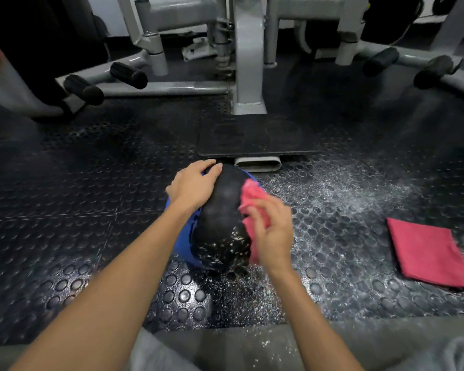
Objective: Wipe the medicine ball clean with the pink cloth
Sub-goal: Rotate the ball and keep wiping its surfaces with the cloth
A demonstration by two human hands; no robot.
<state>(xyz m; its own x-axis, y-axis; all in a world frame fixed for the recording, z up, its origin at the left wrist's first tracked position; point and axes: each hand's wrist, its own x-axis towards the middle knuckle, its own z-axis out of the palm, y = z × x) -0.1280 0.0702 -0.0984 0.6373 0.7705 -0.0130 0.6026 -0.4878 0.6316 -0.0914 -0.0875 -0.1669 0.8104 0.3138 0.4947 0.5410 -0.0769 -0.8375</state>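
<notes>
A black and blue medicine ball (220, 218) rests on the studded rubber floor in front of me, its near side speckled with white powder. My left hand (192, 184) lies flat on the ball's upper left, fingers spread over it. My right hand (272, 231) grips a crumpled pink cloth (252, 202) and presses it against the ball's right side; the hand and cloth are blurred.
A second pink cloth (429, 254), folded flat, lies on the floor to the right. White powder is scattered on the floor (332, 199) around and right of the ball. A grey gym machine frame (248, 62) with a black foot plate (255, 139) stands just beyond.
</notes>
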